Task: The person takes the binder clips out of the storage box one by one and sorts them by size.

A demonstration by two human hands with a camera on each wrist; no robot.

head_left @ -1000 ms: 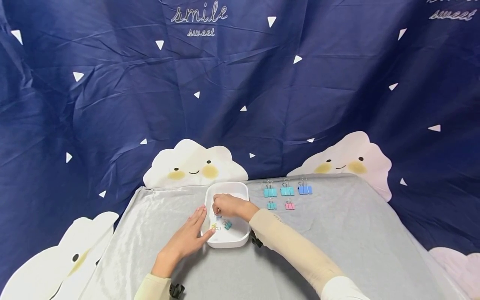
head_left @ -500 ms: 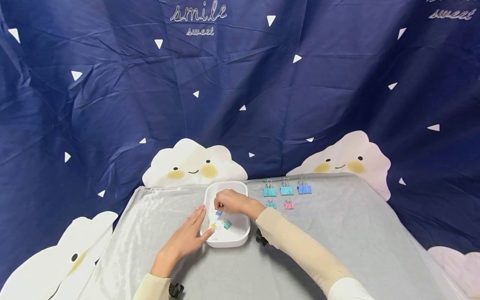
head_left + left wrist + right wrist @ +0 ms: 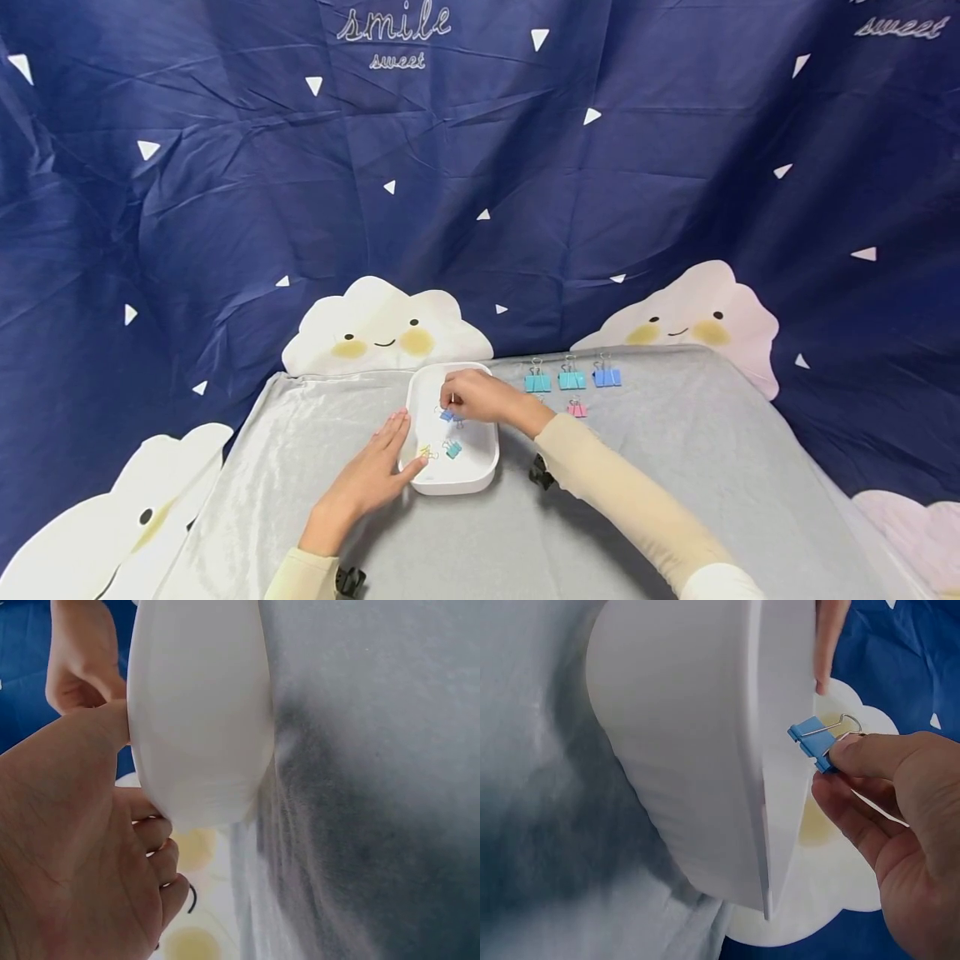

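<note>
My right hand (image 3: 474, 395) pinches a small blue binder clip (image 3: 815, 741) between thumb and fingers, over the inside of the white bin (image 3: 486, 475). In the right wrist view the clip's wire handles show, one lying beside the thumb. My left hand (image 3: 373, 467) touches the bin's left side with extended fingers, its thumb over the rim near the front. Lower in the bin lie a teal binder clip (image 3: 452, 449) and a yellow binder clip (image 3: 425, 452), the yellow one close to the left thumb.
Right of the bin, on the grey cloth (image 3: 675, 467), stand two large teal binder clips (image 3: 537, 382) and a large blue binder clip (image 3: 607, 377) in a row. A small pink binder clip (image 3: 577, 410) sits below them. A dark blue curtain (image 3: 480, 150) hangs behind.
My right hand has lifted the blue binder clip from the bin and moved slightly right and up. Its wrist now covers the small teal clip on the cloth. The left hand stays put.
</note>
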